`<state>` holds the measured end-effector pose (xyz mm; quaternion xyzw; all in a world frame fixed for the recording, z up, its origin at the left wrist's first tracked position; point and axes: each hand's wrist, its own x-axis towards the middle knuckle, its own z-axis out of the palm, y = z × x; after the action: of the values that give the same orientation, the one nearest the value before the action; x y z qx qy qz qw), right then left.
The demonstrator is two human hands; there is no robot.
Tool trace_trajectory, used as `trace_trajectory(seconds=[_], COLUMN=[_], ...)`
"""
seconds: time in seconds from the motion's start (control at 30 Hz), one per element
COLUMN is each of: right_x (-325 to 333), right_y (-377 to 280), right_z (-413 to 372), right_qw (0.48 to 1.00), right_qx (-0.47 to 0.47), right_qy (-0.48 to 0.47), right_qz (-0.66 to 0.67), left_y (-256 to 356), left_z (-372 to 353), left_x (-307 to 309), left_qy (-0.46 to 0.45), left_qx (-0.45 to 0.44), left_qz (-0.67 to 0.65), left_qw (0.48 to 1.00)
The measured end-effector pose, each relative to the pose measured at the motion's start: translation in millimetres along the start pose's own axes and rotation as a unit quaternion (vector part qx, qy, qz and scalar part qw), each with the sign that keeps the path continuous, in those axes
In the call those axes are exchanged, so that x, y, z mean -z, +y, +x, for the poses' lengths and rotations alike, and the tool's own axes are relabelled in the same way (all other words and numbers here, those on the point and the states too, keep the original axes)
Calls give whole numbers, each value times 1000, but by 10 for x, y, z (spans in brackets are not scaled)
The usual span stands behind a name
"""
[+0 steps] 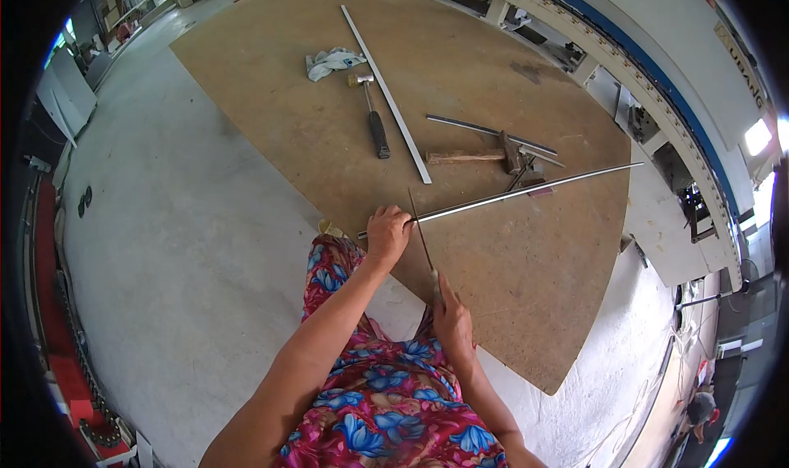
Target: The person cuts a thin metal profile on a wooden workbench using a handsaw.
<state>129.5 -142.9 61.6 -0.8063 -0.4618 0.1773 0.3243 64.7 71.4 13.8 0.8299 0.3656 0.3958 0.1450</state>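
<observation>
My left hand (389, 235) is closed around a long shiny metal bar (526, 192) near its left end, at the board's near edge. The rest of the bar slants away to the right over the brown board (526, 271). My right hand (453, 324) grips the handle of a slim dark file (422, 242). The file points away from me and crosses the bar just right of my left fingers. Beyond the bar, a wooden-handled hammer (468, 156) lies beside a shorter metal strip (485, 129) and other small metal pieces.
A black-handled hammer (377, 131), a crumpled rag (333, 62) and a long pale strip (386, 94) lie farther back on the board. A large machine (657, 90) with a blue band borders the far right. Concrete floor (189, 246) stretches along the left.
</observation>
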Motion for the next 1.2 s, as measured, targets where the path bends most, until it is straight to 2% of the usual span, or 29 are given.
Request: trace_trajectory(seconds=[0.17,0.33,0.43,0.73,0.83,0.93,1.03,1.2], right_x=[118,-206,-280,80,48,-170,-242,-129], right_y=[-27,-116,-194,8,1,-11,-228,-121], right_z=[-123,723,934,-192,18,544,836,425], right_qw=[1000,999,999,1000,1000,997,999,1000], right_qx=[-9,48,46,-1,18,70,43,7], right_qy=[-9,19,16,-5,2,27,20,1], right_qz=[-12,4,-15,-4,-19,-16,-4,-8], left_y=[17,-12,-4,-3,-14,-3,-8,-5], left_z=[-9,-14,1,-14,-20,-21,-23,-14], left_x=[15,5,33,7,-4,-4,6,-19], left_qy=[-4,-2,-8,-4,1,1,-8,-12], left_qx=[-1,-9,-9,-6,-12,-1,5,14], left_qz=[-1,0,13,5,8,9,14,8], left_qw=[1000,1000,1000,1000,1000,1000,1000,1000])
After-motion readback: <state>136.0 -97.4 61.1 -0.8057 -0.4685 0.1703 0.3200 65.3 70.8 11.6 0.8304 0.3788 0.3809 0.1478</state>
